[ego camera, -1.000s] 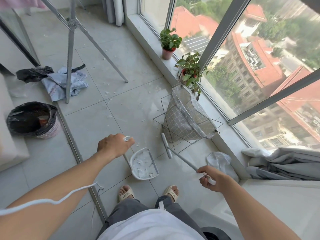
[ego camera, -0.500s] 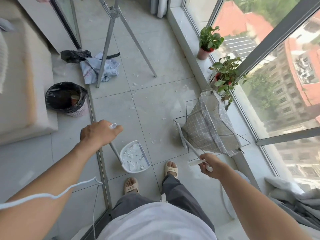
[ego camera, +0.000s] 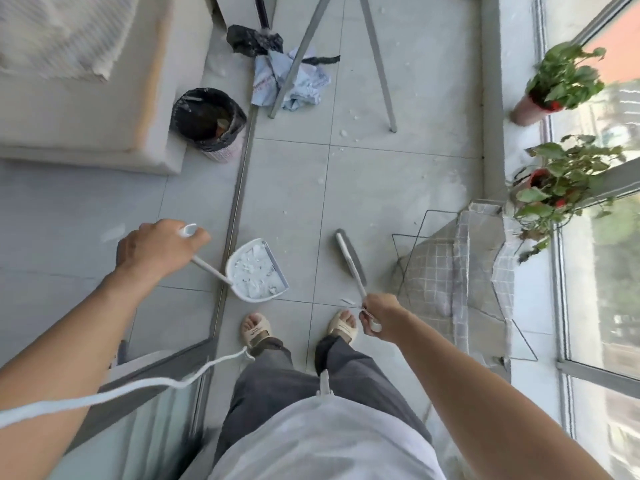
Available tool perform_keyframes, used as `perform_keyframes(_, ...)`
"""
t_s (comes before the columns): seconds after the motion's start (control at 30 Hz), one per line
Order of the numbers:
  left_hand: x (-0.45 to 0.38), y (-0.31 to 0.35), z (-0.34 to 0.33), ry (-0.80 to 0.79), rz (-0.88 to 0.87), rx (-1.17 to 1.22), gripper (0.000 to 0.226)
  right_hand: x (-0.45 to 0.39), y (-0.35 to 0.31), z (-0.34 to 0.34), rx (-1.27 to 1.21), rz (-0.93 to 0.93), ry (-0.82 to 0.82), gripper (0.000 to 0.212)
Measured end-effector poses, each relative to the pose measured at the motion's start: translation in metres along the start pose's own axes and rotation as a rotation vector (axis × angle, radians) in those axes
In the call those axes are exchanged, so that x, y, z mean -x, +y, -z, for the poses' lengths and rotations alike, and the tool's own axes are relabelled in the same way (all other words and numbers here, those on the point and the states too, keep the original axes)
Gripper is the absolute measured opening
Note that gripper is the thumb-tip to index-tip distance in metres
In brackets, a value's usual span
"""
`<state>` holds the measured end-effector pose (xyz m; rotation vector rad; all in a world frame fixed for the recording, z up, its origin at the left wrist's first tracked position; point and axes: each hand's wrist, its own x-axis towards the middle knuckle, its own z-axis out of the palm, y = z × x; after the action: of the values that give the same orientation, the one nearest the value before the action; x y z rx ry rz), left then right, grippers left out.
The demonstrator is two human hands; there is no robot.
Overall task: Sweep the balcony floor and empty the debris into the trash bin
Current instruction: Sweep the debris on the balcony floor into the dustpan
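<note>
The left hand (ego camera: 157, 247) grips the top of a white plastic dustpan (ego camera: 256, 270) handle; its pan, full of white paper scraps, hangs low over the grey tiled balcony floor (ego camera: 374, 188). The right hand (ego camera: 379, 311) grips the handle end of a slim white broom (ego camera: 349, 259), head angled forward over the tiles. Sandalled feet stand between them. White bits are scattered on the tiles ahead. A round trash bin with a black liner (ego camera: 207, 119) stands further ahead on the left, beside a beige cushion.

- No text, label, brand or number can be read anywhere.
- The crumpled paper (ego camera: 291, 81) on the floor shows faint reddish print (too blurred to make out).
</note>
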<state>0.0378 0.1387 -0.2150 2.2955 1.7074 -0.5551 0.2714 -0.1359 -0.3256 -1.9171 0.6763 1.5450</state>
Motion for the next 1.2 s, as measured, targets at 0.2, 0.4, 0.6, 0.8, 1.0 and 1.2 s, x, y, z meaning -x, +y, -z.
perform_keyframes(0.2,0.008,-0.011,-0.02,-0.036,0.071,0.064,0.045,0.011,-0.013,0.019,0.122,0.044,-0.039,0.007)
perform_keyframes(0.4,0.009,-0.02,-0.062,-0.14,0.003,0.041,0.052,0.006,-0.04,0.083,-0.031,-0.039,-0.169,0.01)
perform_keyframes(0.6,0.011,-0.024,-0.067,-0.195,-0.026,0.067,0.045,-0.003,-0.014,0.034,0.122,0.06,0.052,0.017)
perform_keyframes(0.8,0.015,-0.038,-0.083,-0.231,-0.083,0.105,0.045,-0.011,0.027,-0.032,0.305,0.031,0.078,0.013)
perform_keyframes(1.0,0.007,-0.061,-0.091,-0.229,-0.082,0.137,0.06,0.014,0.03,-0.028,0.378,-0.009,-0.137,0.013)
perform_keyframes(1.2,0.007,-0.077,-0.092,-0.235,-0.102,0.135,0.061,0.035,0.006,-0.007,0.201,-0.046,-0.226,0.012)
